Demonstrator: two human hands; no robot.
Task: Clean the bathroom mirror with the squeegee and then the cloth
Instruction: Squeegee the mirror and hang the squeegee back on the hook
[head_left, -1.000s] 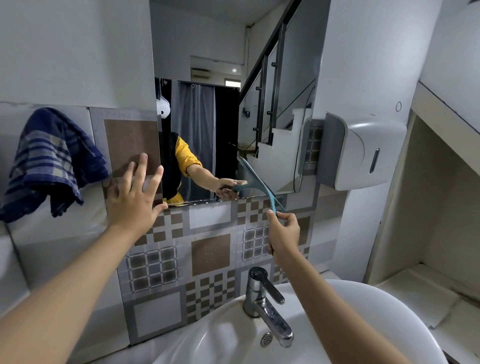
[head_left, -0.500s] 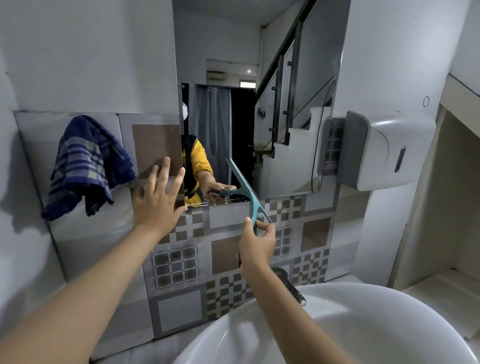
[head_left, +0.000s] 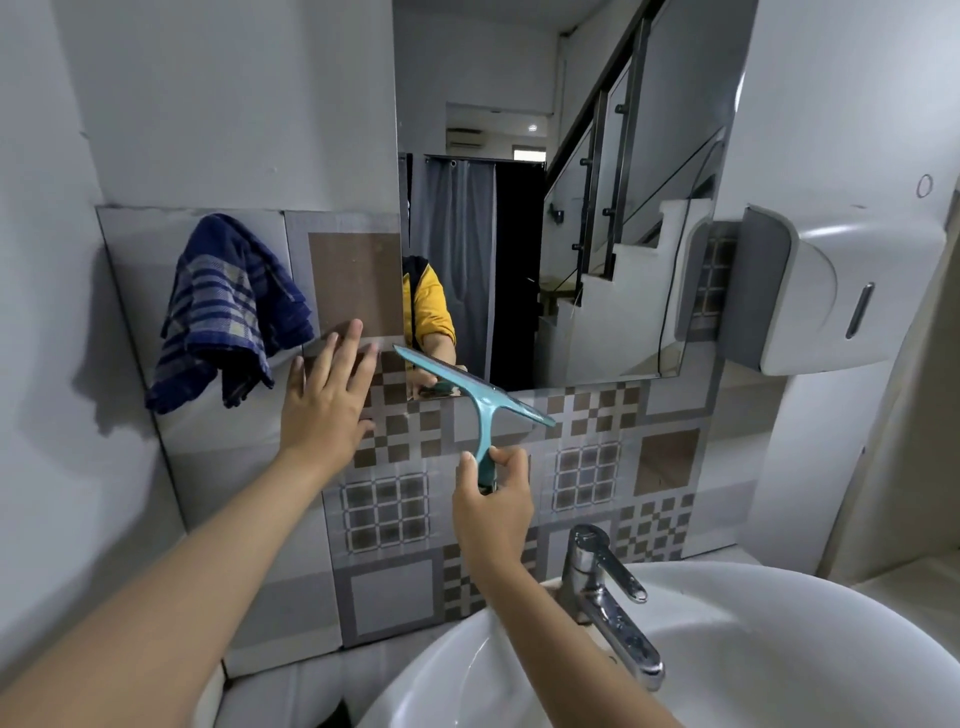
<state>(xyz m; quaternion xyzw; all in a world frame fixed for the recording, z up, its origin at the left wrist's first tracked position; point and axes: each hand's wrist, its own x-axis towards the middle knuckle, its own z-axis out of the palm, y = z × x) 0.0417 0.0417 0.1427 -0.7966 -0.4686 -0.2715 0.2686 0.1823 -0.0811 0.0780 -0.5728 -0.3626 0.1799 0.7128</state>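
The mirror (head_left: 571, 182) hangs on the wall above a band of patterned tiles. My right hand (head_left: 491, 506) grips the handle of a teal squeegee (head_left: 480, 400). Its blade lies tilted across the mirror's bottom left corner and the tiles below. My left hand (head_left: 327, 400) presses flat against the tiles just left of the mirror, fingers spread. A blue checked cloth (head_left: 228, 312) hangs on the wall to the left, clear of both hands.
A white basin (head_left: 779, 649) with a chrome tap (head_left: 608, 597) sits below my right arm. A white and grey dispenser (head_left: 810, 291) juts from the wall right of the mirror. A white side wall closes in on the left.
The squeegee has slid left and down along the mirror's bottom edge to its left corner, onto the tiles. My left hand has stayed flat on the tiles.
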